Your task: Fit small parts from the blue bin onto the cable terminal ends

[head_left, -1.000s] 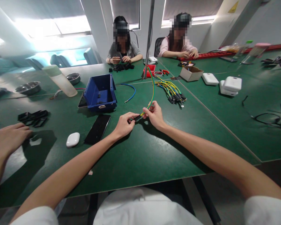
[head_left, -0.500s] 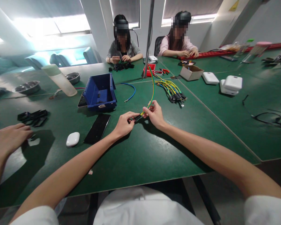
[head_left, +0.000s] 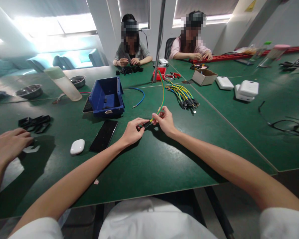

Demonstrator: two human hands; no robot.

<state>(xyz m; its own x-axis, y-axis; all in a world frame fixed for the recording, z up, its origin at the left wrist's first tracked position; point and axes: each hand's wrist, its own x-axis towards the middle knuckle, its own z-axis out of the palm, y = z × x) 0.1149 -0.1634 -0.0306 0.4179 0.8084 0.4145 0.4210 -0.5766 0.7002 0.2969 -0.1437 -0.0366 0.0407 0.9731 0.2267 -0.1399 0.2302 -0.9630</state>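
1. The left hand (head_left: 133,132) has thumb and fingers closed on a short black tubular sleeve (head_left: 147,124); the right hand (head_left: 166,123) pinches a thin yellow-and-green striped cable (head_left: 163,91) just beside it.
2. Sleeve and cable meet between the hands, just over the green tabletop (head_left: 149,166); the cable's free end arcs upward. Fingers hide the far end of the sleeve, so I cannot tell how far on it sits; this piece seems partway done.
3. Beyond the right hand lies a bundle of yellow, green and blue cables (head_left: 180,92) with black ends, some showing metal tips; these look finished.
4. A single curved blue cable (head_left: 141,94) lies apart, its near metal tip showing no black sleeve, so it is probably left to do.
5. Beside the left forearm are a flat black phone (head_left: 103,135) and a rounded white plastic case (head_left: 77,146); the open blue plastic bin (head_left: 116,110) behind them holds small black pieces.
6. An upright grey metal pole (head_left: 160,39) stands beyond the cable's tip, and a co-worker's hand (head_left: 10,146) rests at far left, well apart from the grip.
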